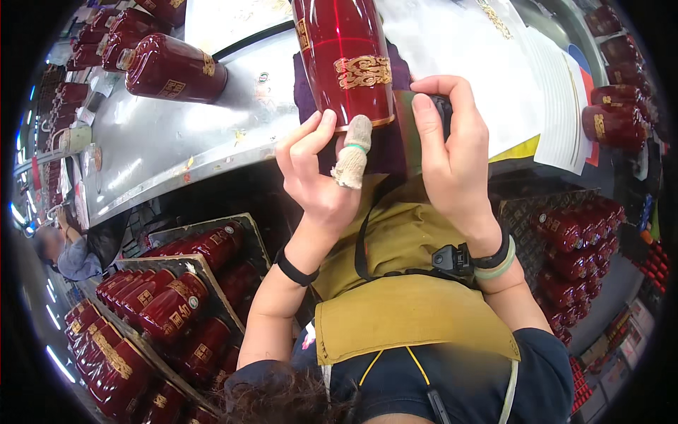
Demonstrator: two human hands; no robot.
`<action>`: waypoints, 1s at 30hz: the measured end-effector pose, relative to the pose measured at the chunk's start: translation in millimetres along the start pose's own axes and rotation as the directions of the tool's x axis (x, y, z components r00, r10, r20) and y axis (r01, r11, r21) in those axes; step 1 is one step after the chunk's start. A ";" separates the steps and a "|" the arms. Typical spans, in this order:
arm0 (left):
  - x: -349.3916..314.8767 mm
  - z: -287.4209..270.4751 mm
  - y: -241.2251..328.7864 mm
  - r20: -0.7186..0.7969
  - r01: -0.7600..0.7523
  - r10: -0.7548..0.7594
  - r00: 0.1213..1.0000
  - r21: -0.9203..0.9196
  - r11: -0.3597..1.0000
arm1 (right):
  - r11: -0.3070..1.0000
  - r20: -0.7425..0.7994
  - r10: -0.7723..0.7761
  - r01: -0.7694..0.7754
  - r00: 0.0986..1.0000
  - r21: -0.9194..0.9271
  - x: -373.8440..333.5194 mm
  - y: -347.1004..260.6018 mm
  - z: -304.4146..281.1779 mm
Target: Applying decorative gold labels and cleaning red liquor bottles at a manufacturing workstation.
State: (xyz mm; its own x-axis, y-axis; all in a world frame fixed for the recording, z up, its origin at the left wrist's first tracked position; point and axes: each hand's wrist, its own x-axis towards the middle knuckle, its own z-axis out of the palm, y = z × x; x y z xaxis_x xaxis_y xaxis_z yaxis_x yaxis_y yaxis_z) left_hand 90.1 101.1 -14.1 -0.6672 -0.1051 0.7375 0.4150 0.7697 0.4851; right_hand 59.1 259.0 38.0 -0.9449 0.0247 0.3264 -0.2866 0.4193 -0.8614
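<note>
A glossy dark-red bottle point(342, 39) with gold ornament lies on a dark purple cloth point(307, 88) at the table's near edge, its base toward me. My left hand point(318, 166) grips that base, the fingertips at its left and the thumb in a beige cloth finger cover point(352, 155) at its lower edge. To the right of the base, my right hand point(455, 145) is open, thumb and index finger apart. Behind those fingers sits a dark object point(443, 109), partly hidden; its kind cannot be made out. A thin red light line runs down the bottle.
Another red bottle point(176, 71) lies on the metal table point(240, 127) at left, with more behind. White sheets point(558, 106) cover the right side. Racks point(240, 297) of red bottles stand below left, stacked bottles point(575, 240) below right. A person point(74, 254) sits far left.
</note>
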 end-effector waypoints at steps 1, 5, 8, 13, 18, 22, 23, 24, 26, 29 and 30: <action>-0.8 0.1 2.9 0.007 0.037 -0.037 0.999 0.012 0.999 | 1.000 -0.001 -0.001 0.001 1.000 0.001 0.1 -0.2 -1.5; 5.2 2.4 17.1 0.037 -0.051 0.046 0.998 0.164 0.985 | 1.000 -0.014 -0.008 0.008 1.000 -0.013 2.9 -1.4 -4.7; -7.6 1.5 15.3 0.102 -0.082 0.059 0.993 0.240 0.967 | 0.994 -0.046 -0.106 0.104 0.993 -0.036 5.5 -4.7 -4.6; 13.6 -12.7 2.7 0.020 0.052 -0.051 0.998 -0.025 0.998 | 0.993 0.048 -0.110 0.108 0.993 0.049 -2.7 -21.4 13.8; 28.1 -2.1 -9.7 0.062 -0.034 0.038 0.997 -0.072 0.997 | 0.993 0.005 -0.110 0.110 0.994 0.035 -8.9 -13.2 16.7; 18.9 -14.5 -27.1 0.262 0.274 -0.235 0.936 -0.124 0.954 | 0.997 -0.013 -0.047 0.048 0.999 0.062 -9.5 0.0 12.0; 17.5 -11.6 -23.6 0.267 0.273 -0.231 0.936 -0.131 0.953 | 0.998 -0.013 -0.037 0.038 0.999 0.049 -10.0 1.3 10.8; 26.0 -11.3 -7.7 0.172 0.206 -0.189 0.967 -0.086 0.975 | 0.998 -0.013 -0.035 0.036 0.999 0.053 -11.1 1.1 10.5; 34.0 -6.7 6.7 0.110 0.056 -0.051 0.993 -0.043 0.997 | 0.997 -0.027 -0.036 0.038 0.999 0.073 -10.4 0.1 11.2; 35.8 1.9 -6.2 0.124 -0.117 0.119 0.985 -0.024 0.993 | 0.996 -0.023 -0.021 0.023 1.000 0.090 -10.6 -3.1 10.7; 32.0 -3.0 -9.1 0.144 -0.027 0.035 0.989 -0.059 0.998 | 0.997 -0.026 -0.008 0.010 1.000 0.081 -10.4 0.3 9.5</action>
State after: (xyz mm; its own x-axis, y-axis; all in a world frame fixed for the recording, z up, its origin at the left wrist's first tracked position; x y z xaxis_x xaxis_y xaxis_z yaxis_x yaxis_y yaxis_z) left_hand 66.8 88.8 6.5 -0.7343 0.0140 0.6786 0.4686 0.7337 0.4920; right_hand 67.3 250.3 30.7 -0.9382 0.0446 0.3431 -0.3078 0.3448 -0.8868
